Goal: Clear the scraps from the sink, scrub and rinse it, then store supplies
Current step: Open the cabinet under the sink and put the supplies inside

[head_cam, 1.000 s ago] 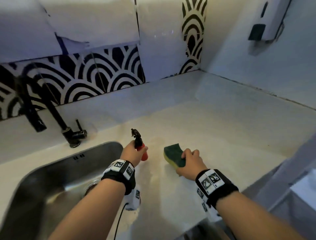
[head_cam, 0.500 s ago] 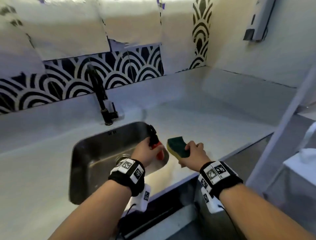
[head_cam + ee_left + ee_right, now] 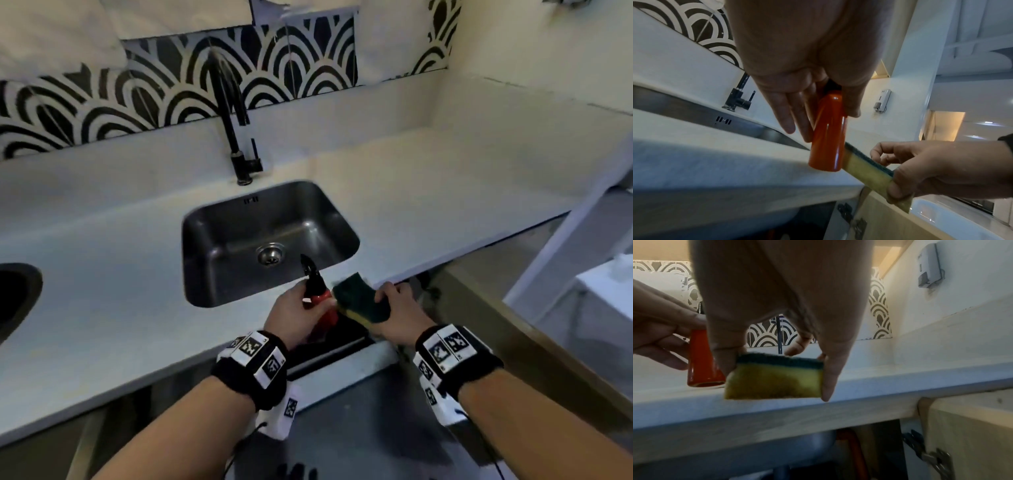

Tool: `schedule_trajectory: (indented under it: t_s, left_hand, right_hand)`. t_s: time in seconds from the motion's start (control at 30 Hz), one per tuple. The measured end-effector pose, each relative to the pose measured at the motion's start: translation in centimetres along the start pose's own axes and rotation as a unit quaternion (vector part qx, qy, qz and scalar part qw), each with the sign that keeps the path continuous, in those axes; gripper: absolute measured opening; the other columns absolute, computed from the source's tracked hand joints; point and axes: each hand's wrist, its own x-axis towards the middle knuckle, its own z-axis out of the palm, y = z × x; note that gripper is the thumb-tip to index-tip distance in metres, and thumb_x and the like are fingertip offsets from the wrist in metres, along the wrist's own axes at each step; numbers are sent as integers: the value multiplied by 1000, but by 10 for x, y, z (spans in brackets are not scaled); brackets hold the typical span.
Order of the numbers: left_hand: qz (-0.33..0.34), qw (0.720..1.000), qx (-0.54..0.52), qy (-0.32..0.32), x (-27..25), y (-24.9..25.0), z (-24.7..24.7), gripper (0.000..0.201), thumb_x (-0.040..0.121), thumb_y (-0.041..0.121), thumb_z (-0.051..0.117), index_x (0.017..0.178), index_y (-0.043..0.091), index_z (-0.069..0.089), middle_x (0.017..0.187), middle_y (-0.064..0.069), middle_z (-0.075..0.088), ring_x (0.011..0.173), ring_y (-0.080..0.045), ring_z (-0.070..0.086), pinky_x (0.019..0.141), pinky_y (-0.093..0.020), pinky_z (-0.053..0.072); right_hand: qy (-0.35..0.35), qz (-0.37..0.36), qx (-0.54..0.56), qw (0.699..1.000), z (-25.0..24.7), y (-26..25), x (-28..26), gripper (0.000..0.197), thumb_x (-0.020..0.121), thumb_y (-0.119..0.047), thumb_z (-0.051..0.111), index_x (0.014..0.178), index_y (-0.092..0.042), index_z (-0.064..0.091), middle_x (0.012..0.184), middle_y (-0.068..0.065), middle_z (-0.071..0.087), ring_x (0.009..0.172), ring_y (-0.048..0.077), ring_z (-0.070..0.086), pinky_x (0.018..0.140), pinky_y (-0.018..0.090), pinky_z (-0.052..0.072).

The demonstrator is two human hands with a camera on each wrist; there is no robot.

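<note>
A person stands at a pale, stone-look kitchen countertop (image 3: 102, 274) set with a rectangular stainless steel sink (image 3: 219, 246), its round drain (image 3: 270, 255) bare, below a slim black tap (image 3: 229, 113) and a wall of black-and-white fan-pattern tiles (image 3: 164, 89). The left hand (image 3: 291, 317) wraps its fingers around an orange spray bottle with a black trigger head (image 3: 320, 301), held just past the counter's front edge. Beside it, touching the bottle, the right hand (image 3: 399, 317) pinches a yellow sponge with a dark green scouring face (image 3: 774, 381) between thumb and fingers. Below, the under-sink cupboard stands open, its light wooden door (image 3: 970, 438) hinged at right. A grey wall-mounted dispenser (image 3: 929, 274) hangs on the side wall.
</note>
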Motion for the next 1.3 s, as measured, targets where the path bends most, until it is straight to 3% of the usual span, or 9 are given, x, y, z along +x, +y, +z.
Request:
schedule_trajectory:
  t_s: [0.1,0.3,0.47,0.57,0.7,0.87,1.1,1.23,1.3]
  left_hand:
    - [-11,1000,10,-5,-14,-12,16,34,83,39,69,112,25,60,100,11,65,89,-8,64,68,-3,41]
    - [-49,997,-11,-51,-27,-32,64,27,82,34,72,105,35,59,101,14,68,97,-5,64,88,-24,47]
    - [-79,995,-3,-64,-21,-62,111,25,82,33,73,91,47,55,97,21,65,95,-2,62,81,-16,45]
    - [-91,994,27,-61,-8,-92,136,20,82,32,72,93,42,58,97,18,66,95,-5,61,76,-15,43]
    - [-115,989,54,-78,16,-142,166,37,83,34,71,118,27,59,110,9,64,104,-11,60,88,-25,44]
    - [-106,989,69,-79,52,-212,193,36,85,30,69,118,24,59,107,11,63,103,-7,58,88,-22,42]
    - [-112,988,94,-48,111,-313,227,36,86,38,67,118,21,61,113,3,66,107,-16,60,89,-26,45]
    - [-126,985,115,-31,145,-363,247,46,88,45,61,126,19,54,119,-1,61,109,-23,58,84,-25,43]
    - [-120,989,86,-26,162,-387,252,52,82,55,61,117,17,60,114,-1,65,104,-23,61,90,-31,48]
  right_hand:
    - [-28,-3,-7,1000,7,17,-5,50,72,-26,75,108,-15,41,112,3,27,88,18,45,70,20,40]
    - [-76,14,-58,995,20,66,2,48,68,-23,74,99,-22,37,110,2,28,91,27,47,70,35,49]
    - [-104,20,-64,992,38,109,28,48,61,-25,74,93,-24,38,106,3,29,90,28,50,82,41,51]
    - [-97,29,-65,993,55,134,50,49,61,-27,75,95,-24,39,111,5,31,96,30,51,85,37,49]
    - [-99,36,-60,993,85,166,87,48,65,-24,72,97,-23,38,117,5,29,102,30,50,89,32,47]
    - [-96,47,-77,991,136,197,140,49,68,-24,70,103,-23,36,106,2,28,94,25,45,81,31,46]
    - [-75,28,-78,994,221,235,221,52,68,-24,75,102,-23,35,117,7,36,92,23,46,72,25,38]
    - [-85,10,-93,992,272,251,267,59,70,-33,73,119,-10,48,119,14,54,99,28,59,79,33,52]
    - [-83,-1,-95,992,293,256,288,62,72,-35,70,124,-7,51,113,15,61,99,29,61,79,31,53]
